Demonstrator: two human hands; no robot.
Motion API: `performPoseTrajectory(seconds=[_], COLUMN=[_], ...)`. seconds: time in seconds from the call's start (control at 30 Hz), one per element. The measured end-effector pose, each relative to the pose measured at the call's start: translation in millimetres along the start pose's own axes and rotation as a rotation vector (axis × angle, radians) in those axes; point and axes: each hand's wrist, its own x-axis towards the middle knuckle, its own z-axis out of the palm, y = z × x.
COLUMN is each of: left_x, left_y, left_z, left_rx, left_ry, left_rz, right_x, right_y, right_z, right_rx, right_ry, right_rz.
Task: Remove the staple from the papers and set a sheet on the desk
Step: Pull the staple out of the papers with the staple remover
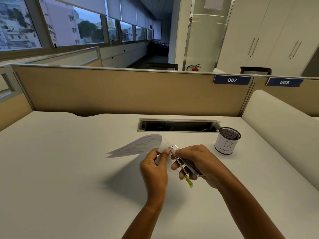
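Note:
A thin bundle of printed papers (138, 146) is held above the white desk (69, 169), fanning out to the left and casting a shadow below. My left hand (155, 168) pinches the papers at their right corner. My right hand (195, 163) grips a slim metal staple remover (181, 161) with a green end, its tip resting against that same corner beside my left thumb. The staple itself is too small to make out.
A black mesh pen cup (227, 140) wrapped in white paper marked "B" stands at the right. An open cable slot (177, 125) lies behind the hands. Tan partition panels (120, 94) close off the back, and a cream divider (276, 114) rises on the right.

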Motion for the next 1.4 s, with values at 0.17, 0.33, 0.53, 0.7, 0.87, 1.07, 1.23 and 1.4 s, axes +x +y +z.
performPoseTrajectory(seconds=[0.17,0.33,0.53,0.7,0.87,1.07,1.23,1.4], left_x=[3.6,7.3,8.6,9.9,10.2,11.4,12.0,9.0], left_y=[-0.8,0.5,1.3,2.4,5.7,3.3,2.1,0.3], left_z=[4.2,8.4,10.4,10.5,9.3,6.4,2.8,3.1], left_rx=[0.041,0.038,0.025,-0.027,-0.067,-0.046,-0.015,-0.044], left_ry=[0.062,0.087,0.086,0.063,0.05,0.028,0.024,0.024], left_rz=[0.101,0.143,0.154,0.095,0.043,0.056,0.111,0.146], right_x=[1.3,1.9,3.1,2.4,1.6,1.4,1.0,-1.1], right_y=[2.9,4.8,10.2,9.8,7.4,8.1,7.6,11.8], right_z=[5.9,13.5,19.5,17.4,18.2,19.6,21.7,26.8], right_rx=[0.204,0.347,0.454,0.334,0.286,0.33,0.419,0.543], right_ry=[-0.002,0.02,0.053,0.066,0.067,0.048,0.004,0.012], right_rz=[0.016,0.004,-0.007,-0.09,-0.155,-0.133,-0.072,-0.026])
